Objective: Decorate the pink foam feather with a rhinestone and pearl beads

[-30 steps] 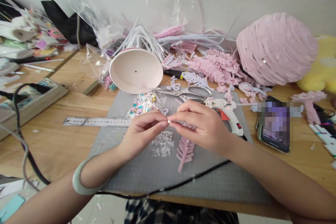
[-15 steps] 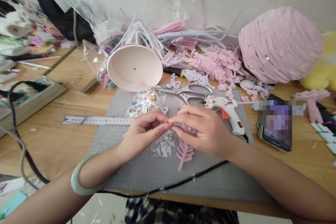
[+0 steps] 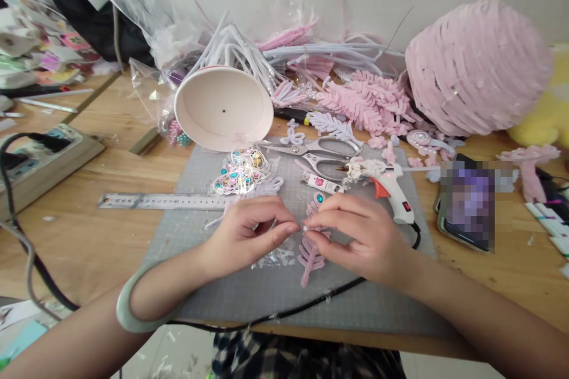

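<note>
My right hand (image 3: pixel 362 234) pinches a tiny white pearl-like bead (image 3: pixel 306 228) between thumb and fingertips. Close beside it, my left hand (image 3: pixel 253 231) has thumb and index finger pressed together; whatever is in that pinch, if anything, is too small to make out. Under the right fingers lies a pink fuzzy leaf-shaped piece (image 3: pixel 311 254), with a blue gem (image 3: pixel 320 198) showing near its upper end. A clear bag (image 3: pixel 280 257) lies partly hidden beneath the left hand. All of this is over a grey cutting mat (image 3: pixel 249 302).
Beyond my hands are scissors (image 3: pixel 320 154), a lighter (image 3: pixel 322 182), a white glue gun (image 3: pixel 395 192) and gem-studded wire (image 3: pixel 242 172). A steel ruler (image 3: pixel 155 201) lies left, a phone (image 3: pixel 466 207) right. A white bowl (image 3: pixel 224 109) rests tipped behind. A black cable (image 3: pixel 306 305) crosses the mat.
My hands have shifted right and slightly down, and the fingertips have come a little apart. The lighter and blue gem, hidden before, now show.
</note>
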Motion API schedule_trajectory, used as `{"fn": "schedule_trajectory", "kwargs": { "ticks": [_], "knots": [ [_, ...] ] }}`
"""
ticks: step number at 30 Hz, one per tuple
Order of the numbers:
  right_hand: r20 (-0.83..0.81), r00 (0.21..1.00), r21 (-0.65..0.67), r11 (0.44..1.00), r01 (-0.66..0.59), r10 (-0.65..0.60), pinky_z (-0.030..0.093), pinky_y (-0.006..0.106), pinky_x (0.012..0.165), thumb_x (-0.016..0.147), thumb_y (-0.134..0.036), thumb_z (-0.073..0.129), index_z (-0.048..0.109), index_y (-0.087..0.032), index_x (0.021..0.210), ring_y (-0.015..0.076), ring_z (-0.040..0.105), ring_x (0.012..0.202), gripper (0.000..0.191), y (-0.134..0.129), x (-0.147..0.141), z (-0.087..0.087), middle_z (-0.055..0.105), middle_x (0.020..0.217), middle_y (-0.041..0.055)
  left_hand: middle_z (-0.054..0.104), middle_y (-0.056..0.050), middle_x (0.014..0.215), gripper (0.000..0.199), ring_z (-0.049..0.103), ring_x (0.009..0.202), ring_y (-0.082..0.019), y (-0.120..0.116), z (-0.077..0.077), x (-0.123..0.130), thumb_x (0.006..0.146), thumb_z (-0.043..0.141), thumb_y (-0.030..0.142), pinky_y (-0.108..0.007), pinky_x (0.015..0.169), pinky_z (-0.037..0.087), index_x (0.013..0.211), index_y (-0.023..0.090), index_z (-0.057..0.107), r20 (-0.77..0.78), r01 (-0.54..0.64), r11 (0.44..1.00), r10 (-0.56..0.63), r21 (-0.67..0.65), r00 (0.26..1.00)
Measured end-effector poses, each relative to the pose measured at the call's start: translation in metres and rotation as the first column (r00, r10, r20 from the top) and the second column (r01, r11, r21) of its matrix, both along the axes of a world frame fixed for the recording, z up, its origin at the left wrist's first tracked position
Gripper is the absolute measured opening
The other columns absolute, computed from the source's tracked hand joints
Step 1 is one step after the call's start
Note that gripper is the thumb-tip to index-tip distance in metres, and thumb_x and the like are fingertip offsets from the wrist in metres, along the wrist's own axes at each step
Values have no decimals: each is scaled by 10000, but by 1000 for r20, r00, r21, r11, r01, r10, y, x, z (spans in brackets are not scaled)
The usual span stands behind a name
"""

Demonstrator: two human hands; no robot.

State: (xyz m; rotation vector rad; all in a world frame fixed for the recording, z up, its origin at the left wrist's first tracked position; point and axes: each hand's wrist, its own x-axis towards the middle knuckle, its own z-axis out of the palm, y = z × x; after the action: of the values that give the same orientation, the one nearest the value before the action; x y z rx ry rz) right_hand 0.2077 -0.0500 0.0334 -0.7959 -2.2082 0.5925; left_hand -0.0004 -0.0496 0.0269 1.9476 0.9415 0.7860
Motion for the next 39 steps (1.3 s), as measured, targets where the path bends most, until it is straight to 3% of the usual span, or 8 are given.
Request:
{"fn": "schedule_trajectory", "kwargs": {
  "ticks": [2,4,7,11,20,39],
  "knots": [
    [20,998,26,998,56,-57,454,218,605,810,-182,584,647,-169,857,102,579,667,80,-9,7,-8,643,769,31,610,-28,592,296,542,539,-128,-1,0,-2,915,420,284,-232,527,383,770,174,653,-78,193,980,-189,54,979],
    [88,992,56,995,88,-93,438,220,575,802,-185,597,661,-173,850,103,573,629,81,-18,13,-17,642,731,25,637,-36,609,278,574,551,-135,-3,0,-2,921,408,257,-241,523,370,844,179,664,-197,423,901,-400,95,895],
    [182,976,56,992,113,-121,417,216,534,809,-200,590,681,-179,839,101,557,571,98,-28,20,-28,623,666,11,664,-33,649,224,593,551,-138,-8,-5,-1,909,448,257,-259,491,348,961,196,656,-355,581,801,-505,146,786],
    [215,967,-8,990,143,-138,418,205,539,824,-225,573,690,-183,840,94,551,561,126,-32,21,-35,611,662,7,673,-25,657,234,593,537,-135,-13,-11,3,907,456,266,-261,473,349,1045,206,635,-444,588,789,-468,180,764],
    [245,963,-84,987,140,-115,409,197,539,839,-236,560,699,-186,864,90,542,566,150,-30,20,-39,598,673,8,676,-26,678,251,593,545,-146,-13,-9,6,928,412,263,-290,472,315,1027,187,630,-548,623,768,-461,146,697],
    [255,960,-74,988,138,-115,397,207,535,826,-251,585,696,-173,894,93,527,554,152,-31,19,-37,596,668,6,662,-22,676,248,583,551,-142,-15,-14,5,940,386,288,-276,476,309,1022,202,604,-561,620,766,-442,171,701]
  ]
}}
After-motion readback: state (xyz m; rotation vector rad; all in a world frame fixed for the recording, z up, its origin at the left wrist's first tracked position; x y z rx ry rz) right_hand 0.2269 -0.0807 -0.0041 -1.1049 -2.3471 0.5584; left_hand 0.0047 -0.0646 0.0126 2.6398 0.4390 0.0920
